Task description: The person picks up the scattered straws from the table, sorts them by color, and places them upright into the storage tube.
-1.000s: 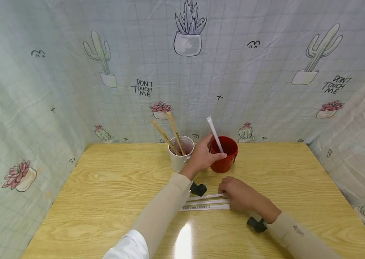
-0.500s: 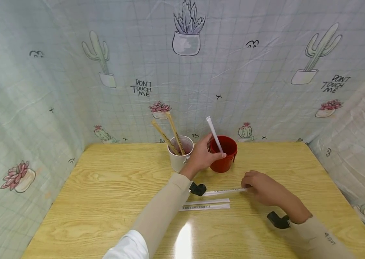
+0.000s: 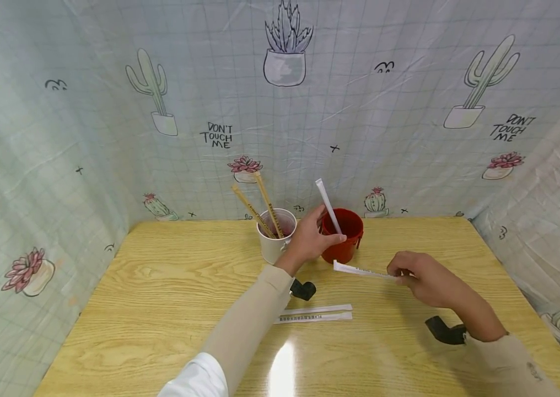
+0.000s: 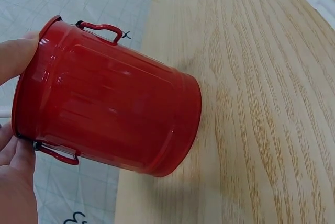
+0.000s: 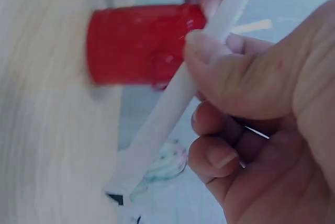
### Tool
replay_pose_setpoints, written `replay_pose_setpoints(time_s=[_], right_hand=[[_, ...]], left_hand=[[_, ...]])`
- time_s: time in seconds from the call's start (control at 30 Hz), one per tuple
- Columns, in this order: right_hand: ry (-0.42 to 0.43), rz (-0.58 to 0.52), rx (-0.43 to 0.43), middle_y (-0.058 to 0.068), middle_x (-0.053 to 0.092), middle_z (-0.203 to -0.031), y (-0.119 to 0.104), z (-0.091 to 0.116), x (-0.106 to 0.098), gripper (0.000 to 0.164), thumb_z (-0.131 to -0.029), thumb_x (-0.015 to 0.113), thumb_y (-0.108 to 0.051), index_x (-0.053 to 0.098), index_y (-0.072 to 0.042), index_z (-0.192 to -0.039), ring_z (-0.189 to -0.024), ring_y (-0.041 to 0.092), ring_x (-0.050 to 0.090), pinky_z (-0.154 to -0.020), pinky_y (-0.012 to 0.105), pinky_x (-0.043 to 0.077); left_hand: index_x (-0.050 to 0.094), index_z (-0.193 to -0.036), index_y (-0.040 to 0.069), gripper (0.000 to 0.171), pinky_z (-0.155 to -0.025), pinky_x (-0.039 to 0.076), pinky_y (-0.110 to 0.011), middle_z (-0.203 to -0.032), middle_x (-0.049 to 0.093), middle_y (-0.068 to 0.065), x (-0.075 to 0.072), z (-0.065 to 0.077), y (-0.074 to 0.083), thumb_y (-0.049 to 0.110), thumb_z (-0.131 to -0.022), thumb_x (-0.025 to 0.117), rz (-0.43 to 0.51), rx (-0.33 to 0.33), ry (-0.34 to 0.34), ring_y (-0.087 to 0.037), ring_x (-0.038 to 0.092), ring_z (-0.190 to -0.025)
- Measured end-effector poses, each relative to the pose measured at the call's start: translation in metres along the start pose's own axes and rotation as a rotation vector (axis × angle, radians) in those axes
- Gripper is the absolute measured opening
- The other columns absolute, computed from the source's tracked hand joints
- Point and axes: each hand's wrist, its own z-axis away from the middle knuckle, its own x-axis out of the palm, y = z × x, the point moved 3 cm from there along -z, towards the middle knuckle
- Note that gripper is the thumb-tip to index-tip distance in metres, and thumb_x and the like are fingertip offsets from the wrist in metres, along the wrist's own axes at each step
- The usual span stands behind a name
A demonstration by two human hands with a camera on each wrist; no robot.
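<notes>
My left hand (image 3: 310, 237) grips the rim of a small red metal bucket (image 3: 342, 252), thumb at the front and fingers behind. The bucket (image 4: 115, 98) stands upright on the table, its two side handles showing in the left wrist view. One white paper-wrapped straw (image 3: 328, 203) leans inside it, its top above the rim. To the right of the bucket my right hand (image 3: 431, 280) pinches another white wrapped straw (image 3: 363, 271) between thumb and fingers. That straw (image 5: 162, 114) is tilted, its far end near the bucket's front in the head view.
A white bucket (image 3: 270, 251) with two tan wrapped straws (image 3: 266, 196) stands just left of the red one. Two more white wrapped straws (image 3: 319, 317) lie on the wooden table (image 3: 171, 286), partly behind my left forearm. A cactus-print curtain (image 3: 200, 176) closes off the back and sides.
My right hand has picked one white straw up from the group on the table and moved it right and away from me, above the table. My left hand stays on the red bucket.
</notes>
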Motion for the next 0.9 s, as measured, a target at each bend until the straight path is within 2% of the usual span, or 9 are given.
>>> replay_pose_setpoints(time_s=[0.2, 0.33, 0.47, 0.6, 0.73, 0.9], right_hand=[[0.127, -0.087, -0.043, -0.011, 0.056, -0.083, -0.017, -0.033, -0.003, 0.030, -0.086, 0.074, 0.010, 0.063, -0.018, -0.091, -0.072, -0.002, 0.042, -0.058, 0.020, 0.039], [0.245, -0.131, -0.045, -0.007, 0.057, -0.081, -0.024, -0.060, -0.006, 0.022, -0.087, 0.074, 0.010, 0.066, -0.011, -0.092, -0.070, 0.002, 0.043, -0.059, 0.022, 0.038], [0.373, -0.186, 0.018, 0.002, 0.060, -0.081, -0.023, -0.081, -0.008, 0.015, -0.091, 0.071, 0.009, 0.068, -0.005, -0.096, -0.070, 0.006, 0.046, -0.060, 0.022, 0.040], [0.462, -0.216, 0.130, 0.011, 0.066, -0.087, -0.018, -0.097, -0.006, 0.008, -0.097, 0.067, 0.004, 0.068, 0.000, -0.104, -0.071, 0.012, 0.049, -0.061, 0.021, 0.043], [0.453, -0.196, 0.210, 0.018, 0.068, -0.094, -0.012, -0.108, 0.003, 0.013, -0.100, 0.063, 0.000, 0.066, 0.003, -0.112, -0.075, 0.020, 0.055, -0.065, 0.022, 0.048], [0.332, -0.158, 0.256, 0.020, 0.069, -0.101, -0.005, -0.116, 0.018, 0.024, -0.103, 0.058, -0.003, 0.061, 0.005, -0.126, -0.085, 0.029, 0.063, -0.072, 0.035, 0.055]], left_hand=[[0.047, -0.153, 0.016, 0.075, -0.121, 0.045, -0.045, -0.156, 0.056, -0.006, 0.001, -0.001, 0.002, 0.019, -0.088, 0.085, -0.003, 0.024, 0.006, -0.027, 0.051, -0.147], [0.049, -0.151, 0.016, 0.073, -0.116, 0.050, -0.047, -0.152, 0.059, -0.007, 0.001, -0.001, 0.001, 0.019, -0.088, 0.085, 0.003, 0.038, 0.000, -0.028, 0.057, -0.142], [0.050, -0.150, 0.015, 0.071, -0.112, 0.054, -0.049, -0.148, 0.062, -0.006, 0.001, 0.000, -0.001, 0.023, -0.089, 0.085, 0.010, 0.035, -0.010, -0.027, 0.061, -0.136], [0.051, -0.148, 0.014, 0.068, -0.112, 0.054, -0.049, -0.146, 0.063, -0.007, 0.000, 0.000, -0.001, 0.021, -0.089, 0.084, 0.013, 0.052, -0.011, -0.027, 0.061, -0.135], [0.051, -0.148, 0.014, 0.067, -0.112, 0.053, -0.051, -0.146, 0.063, -0.011, 0.000, -0.001, -0.001, 0.018, -0.089, 0.084, 0.028, 0.075, -0.016, -0.030, 0.062, -0.135], [0.052, -0.147, 0.015, 0.066, -0.114, 0.052, -0.052, -0.148, 0.061, -0.011, 0.000, -0.002, -0.002, 0.018, -0.090, 0.084, 0.031, 0.098, -0.021, -0.029, 0.060, -0.136]])
